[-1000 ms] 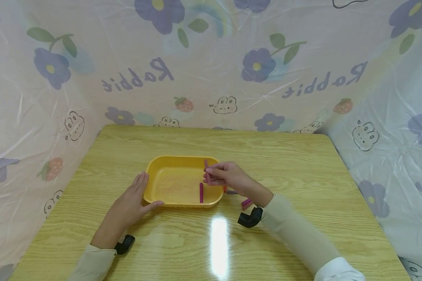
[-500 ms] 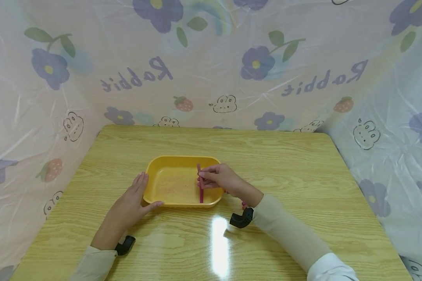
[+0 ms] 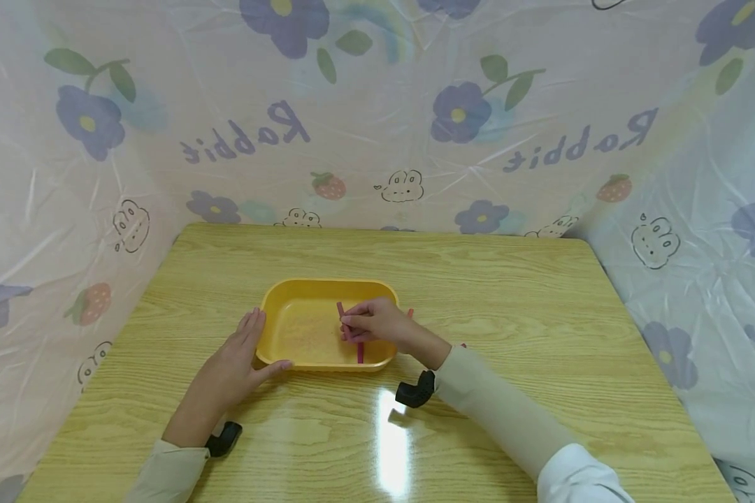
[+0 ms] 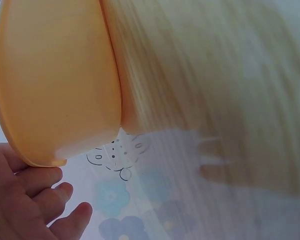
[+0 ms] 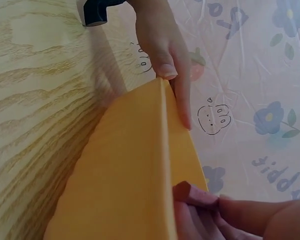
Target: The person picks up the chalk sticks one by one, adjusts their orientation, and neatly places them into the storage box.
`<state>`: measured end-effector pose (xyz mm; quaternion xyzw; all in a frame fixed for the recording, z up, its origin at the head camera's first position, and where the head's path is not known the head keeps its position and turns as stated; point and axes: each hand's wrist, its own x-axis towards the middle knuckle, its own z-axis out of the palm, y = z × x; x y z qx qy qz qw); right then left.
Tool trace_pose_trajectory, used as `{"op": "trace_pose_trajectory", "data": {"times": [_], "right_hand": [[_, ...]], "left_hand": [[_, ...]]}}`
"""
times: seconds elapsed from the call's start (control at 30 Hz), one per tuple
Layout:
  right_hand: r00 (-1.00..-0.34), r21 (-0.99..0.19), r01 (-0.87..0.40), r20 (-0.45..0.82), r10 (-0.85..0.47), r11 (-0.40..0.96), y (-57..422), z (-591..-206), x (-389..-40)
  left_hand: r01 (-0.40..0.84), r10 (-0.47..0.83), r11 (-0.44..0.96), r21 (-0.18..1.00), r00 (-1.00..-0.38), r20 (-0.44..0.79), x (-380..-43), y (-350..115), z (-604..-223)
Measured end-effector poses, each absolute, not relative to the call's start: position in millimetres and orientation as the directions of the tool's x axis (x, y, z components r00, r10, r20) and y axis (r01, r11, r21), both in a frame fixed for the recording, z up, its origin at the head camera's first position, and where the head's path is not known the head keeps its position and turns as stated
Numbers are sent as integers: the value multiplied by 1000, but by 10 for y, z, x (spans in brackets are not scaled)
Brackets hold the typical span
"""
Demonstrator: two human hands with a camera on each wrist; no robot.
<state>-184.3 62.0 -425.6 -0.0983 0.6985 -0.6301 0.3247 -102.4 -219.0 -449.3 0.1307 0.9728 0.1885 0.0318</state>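
Inside the right part of a yellow plastic basin (image 3: 308, 367), my right hand (image 3: 377, 323) pinches a dark pink stick (image 3: 340, 308) between thumb and fingers. In the right wrist view, that stick (image 5: 195, 195) shows a blunt, angular end near the basin's rim. Another magenta stick (image 3: 361, 355) lies on the basin floor, partly covered by the right hand. My left hand (image 3: 235, 356) rests against the basin's left end, with extended fingers along the end wall and the thumb at the near rim. In the left wrist view, its fingers (image 4: 42, 177) touch the rim.
An orange-red stick end (image 3: 410, 313) shows just right of the basin, and a magenta stick tip (image 3: 463, 345) peeks out behind the right forearm. The wood-grain table (image 3: 509, 293) stands before a patterned plastic sheet (image 3: 365, 126). Both wrists carry black devices (image 3: 415, 390).
My right hand has moved left and slightly nearer with the dark pink stick, farther into the basin. My left hand and the basin have stayed put.
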Motion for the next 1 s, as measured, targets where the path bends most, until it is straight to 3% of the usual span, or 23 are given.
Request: {"op": "trace_pose_trajectory", "data": {"times": [0.47,1.0], "right_hand": [[-784,-939,233,-336,-522,254,458,-4348,-1835],[-759,-886,358,-460,-462,293,272,-4557,-1901]], "left_hand": [[241,267,897,370,-964,-21,-1021,-2193,-4488],[247,273,895,372,-962,-18,-1048,-2197,-4508]]}}
